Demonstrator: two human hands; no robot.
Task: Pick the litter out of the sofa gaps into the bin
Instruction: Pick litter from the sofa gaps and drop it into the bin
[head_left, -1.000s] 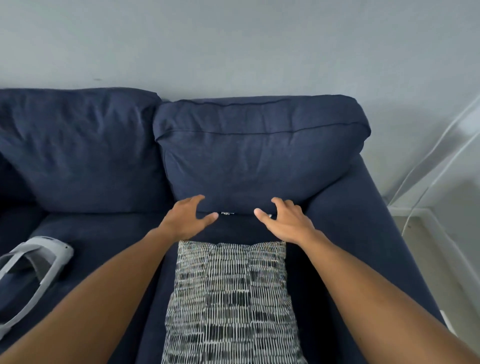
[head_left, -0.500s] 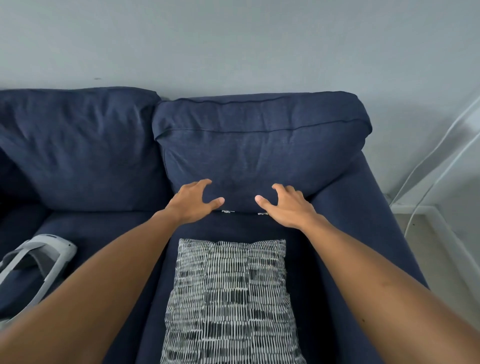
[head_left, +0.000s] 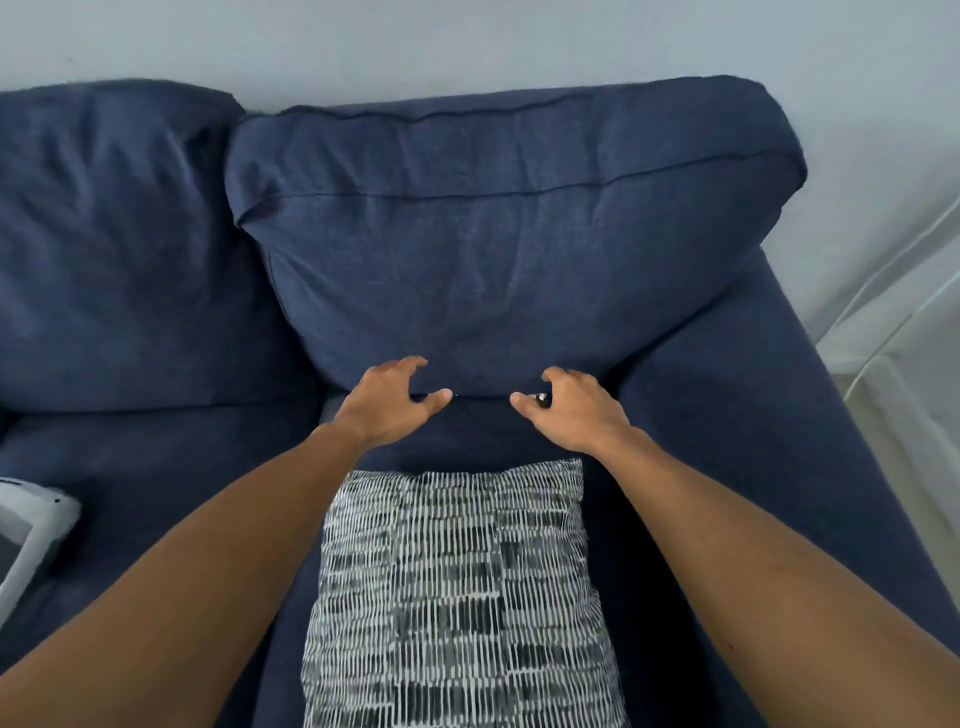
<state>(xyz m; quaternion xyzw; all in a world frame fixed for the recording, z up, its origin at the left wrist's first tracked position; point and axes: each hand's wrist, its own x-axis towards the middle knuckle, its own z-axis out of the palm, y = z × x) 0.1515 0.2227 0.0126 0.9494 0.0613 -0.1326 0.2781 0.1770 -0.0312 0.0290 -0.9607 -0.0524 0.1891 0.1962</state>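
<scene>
Both grips spread empty, left hand (head_left: 387, 408) and right hand (head_left: 574, 413) at the sofa gap (head_left: 480, 396), possibly litter (head_left: 540, 397) inside.

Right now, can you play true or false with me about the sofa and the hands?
1. Both hands are at the crack under the back cushion. True: the left hand and right hand sit at the bottom edge of the back cushion.
2. The sofa is red. False: the sofa is dark blue.
3. A black-and-white patterned pillow lies between the arms. True: the patterned pillow is on the seat.
4. The left hand holds a big bottle. False: it is open and holds nothing.
5. A bin stands on the seat. False: no bin is in view.
</scene>
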